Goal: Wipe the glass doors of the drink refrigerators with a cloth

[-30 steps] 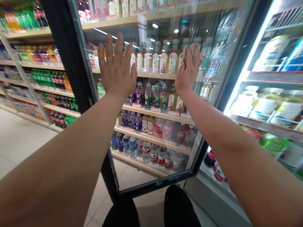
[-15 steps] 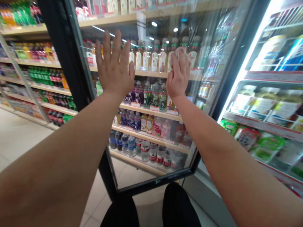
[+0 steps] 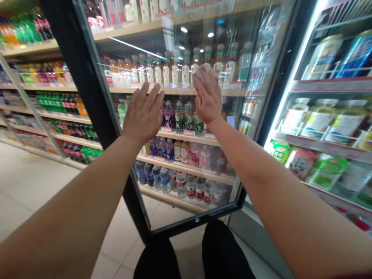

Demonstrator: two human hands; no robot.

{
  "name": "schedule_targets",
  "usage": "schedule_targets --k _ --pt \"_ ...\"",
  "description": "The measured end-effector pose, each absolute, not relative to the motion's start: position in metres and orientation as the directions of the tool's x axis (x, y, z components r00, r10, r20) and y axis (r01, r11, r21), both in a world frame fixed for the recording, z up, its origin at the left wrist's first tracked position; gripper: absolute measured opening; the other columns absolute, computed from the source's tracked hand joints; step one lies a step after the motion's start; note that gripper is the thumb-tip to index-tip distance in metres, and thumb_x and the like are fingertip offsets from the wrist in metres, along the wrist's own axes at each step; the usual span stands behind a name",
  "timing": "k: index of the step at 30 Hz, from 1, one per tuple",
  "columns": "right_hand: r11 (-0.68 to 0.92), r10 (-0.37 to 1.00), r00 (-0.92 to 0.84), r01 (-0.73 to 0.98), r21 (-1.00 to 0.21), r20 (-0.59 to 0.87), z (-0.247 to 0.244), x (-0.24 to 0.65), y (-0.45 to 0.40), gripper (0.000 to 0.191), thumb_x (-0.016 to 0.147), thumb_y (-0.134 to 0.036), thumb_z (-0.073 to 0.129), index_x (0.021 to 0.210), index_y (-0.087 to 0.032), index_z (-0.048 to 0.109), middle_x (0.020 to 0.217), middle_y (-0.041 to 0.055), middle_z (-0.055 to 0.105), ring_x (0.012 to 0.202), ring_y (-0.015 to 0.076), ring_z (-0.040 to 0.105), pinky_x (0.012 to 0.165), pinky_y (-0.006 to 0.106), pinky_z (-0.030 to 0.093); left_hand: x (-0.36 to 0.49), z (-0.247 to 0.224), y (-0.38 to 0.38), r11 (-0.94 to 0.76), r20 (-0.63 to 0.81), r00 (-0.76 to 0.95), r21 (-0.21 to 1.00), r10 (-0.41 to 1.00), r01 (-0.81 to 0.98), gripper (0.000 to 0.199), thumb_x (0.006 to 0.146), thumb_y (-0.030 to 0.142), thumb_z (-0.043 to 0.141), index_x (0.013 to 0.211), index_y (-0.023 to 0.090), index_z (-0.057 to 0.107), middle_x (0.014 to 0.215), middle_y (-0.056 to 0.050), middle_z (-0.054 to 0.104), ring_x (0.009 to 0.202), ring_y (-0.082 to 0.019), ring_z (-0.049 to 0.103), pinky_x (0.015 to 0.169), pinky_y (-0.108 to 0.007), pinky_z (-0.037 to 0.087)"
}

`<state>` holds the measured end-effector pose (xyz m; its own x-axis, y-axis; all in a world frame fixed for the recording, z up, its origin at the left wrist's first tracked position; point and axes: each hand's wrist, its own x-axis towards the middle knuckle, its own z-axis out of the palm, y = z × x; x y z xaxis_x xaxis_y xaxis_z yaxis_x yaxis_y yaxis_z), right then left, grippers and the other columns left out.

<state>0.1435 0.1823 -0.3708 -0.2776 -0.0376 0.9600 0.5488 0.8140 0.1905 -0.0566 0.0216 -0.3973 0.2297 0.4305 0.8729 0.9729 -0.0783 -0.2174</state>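
Note:
A glass door (image 3: 197, 221) with a black frame stands open in front of me. My right hand (image 3: 209, 99) presses a crumpled pale cloth (image 3: 205, 73) against the glass, its fingers lying over it; only the cloth's upper edges show. To the left and a little lower, my left hand (image 3: 143, 114) is open, with its fingers stretched out close to the glass and nothing in it. Whether that palm touches the pane I cannot tell.
Through the glass I see shelves with rows of drink bottles (image 3: 181, 184). At right is the lit cooler with bottles and pouches (image 3: 327, 170) on its racks. More drink shelves (image 3: 69, 87) run along the left, above a tiled floor (image 3: 23, 186). My knees (image 3: 226, 248) are below the door.
My left hand has dropped well down from its raised place on the glass. My right hand has moved left and slightly down with the cloth. The view has shifted a little.

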Motion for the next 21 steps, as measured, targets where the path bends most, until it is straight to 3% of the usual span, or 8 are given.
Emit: schedule_targets --k 3,5,7,10,13,15,19,21 --pt "0.814 0.053 -0.078 0.581 0.002 0.996 -0.372 0.143 0.190 0.061 0.100 -0.027 0.030 0.160 -0.028 0.030 0.165 0.0037 0.034 0.159 0.0248 0.010 0.130 0.061 0.014 -0.050 -0.413 0.021 -0.087 0.906 0.194 -0.174 0.377 0.981 0.072 0.093 0.037 0.043 0.162 0.027 0.024 0.167 0.009 0.018 0.158 -0.025 0.006 0.132 -0.059 0.008" --pt "0.787 0.054 -0.080 0.617 0.006 0.995 -0.375 0.144 0.189 0.061 0.099 -0.027 0.032 0.160 -0.028 0.030 0.165 0.0035 0.032 0.159 0.0250 0.010 0.130 0.060 0.013 -0.046 -0.418 0.023 -0.078 0.928 0.146 -0.127 0.343 0.989 0.075 0.093 0.036 0.045 0.163 0.026 0.021 0.168 0.007 0.016 0.157 -0.027 0.002 0.132 -0.056 0.002" --pt "0.766 0.003 -0.193 0.631 0.122 0.981 -0.379 0.147 0.184 0.061 0.098 -0.027 0.035 0.159 -0.029 0.033 0.164 0.0021 0.034 0.159 0.0256 0.011 0.131 0.059 0.014 -0.044 -0.419 0.024 -0.060 0.943 0.103 -0.088 0.316 0.994 0.076 0.093 0.036 0.046 0.164 0.026 0.019 0.169 0.006 0.013 0.157 -0.027 0.000 0.132 -0.052 -0.002" --pt "0.766 -0.104 -0.475 0.522 0.375 0.874 -0.386 0.151 0.174 0.061 0.095 -0.028 0.040 0.156 -0.032 0.039 0.161 -0.0021 0.040 0.158 0.0255 0.019 0.131 0.055 0.018 -0.045 -0.419 0.024 -0.062 0.947 0.092 -0.076 0.308 0.995 0.078 0.094 0.035 0.048 0.164 0.025 0.017 0.169 0.003 0.013 0.157 -0.028 0.002 0.132 -0.052 -0.003" --pt "0.770 -0.166 -0.571 0.435 0.467 0.804 -0.392 0.151 0.172 0.060 0.092 -0.026 0.039 0.151 -0.034 0.046 0.160 -0.0050 0.042 0.156 0.0232 0.024 0.131 0.049 0.022 -0.046 -0.419 0.023 -0.083 0.946 0.107 -0.085 0.307 0.993 0.078 0.094 0.033 0.048 0.165 0.023 0.016 0.169 -0.001 0.016 0.157 -0.030 0.004 0.131 -0.056 -0.002" --pt "0.787 -0.154 -0.471 0.473 0.396 0.869 -0.394 0.149 0.176 0.060 0.092 -0.023 0.036 0.150 -0.032 0.048 0.160 -0.0029 0.043 0.156 0.0228 0.024 0.130 0.050 0.022 -0.047 -0.422 0.024 -0.077 0.950 0.107 -0.087 0.295 0.993 0.077 0.095 0.032 0.047 0.165 0.024 0.016 0.169 -0.002 0.017 0.157 -0.030 0.005 0.130 -0.057 0.000" --pt "0.826 -0.042 -0.052 0.560 0.064 0.998 -0.394 0.143 0.187 0.061 0.093 -0.019 0.028 0.152 -0.024 0.046 0.160 0.0056 0.041 0.157 0.0248 0.021 0.128 0.061 0.017 -0.048 -0.430 0.027 -0.047 0.961 0.111 -0.102 0.252 0.994 0.076 0.097 0.030 0.045 0.165 0.028 0.010 0.169 -0.002 0.018 0.157 -0.029 0.008 0.130 -0.059 0.006" --pt "0.833 -0.023 -0.004 0.553 0.021 1.000 -0.395 0.142 0.187 0.060 0.094 -0.020 0.029 0.152 -0.025 0.046 0.160 0.0069 0.042 0.157 0.0260 0.021 0.127 0.063 0.017 -0.050 -0.432 0.029 -0.037 0.964 0.125 -0.120 0.234 0.992 0.077 0.098 0.030 0.045 0.165 0.029 0.008 0.168 -0.002 0.019 0.157 -0.029 0.008 0.129 -0.060 0.008"
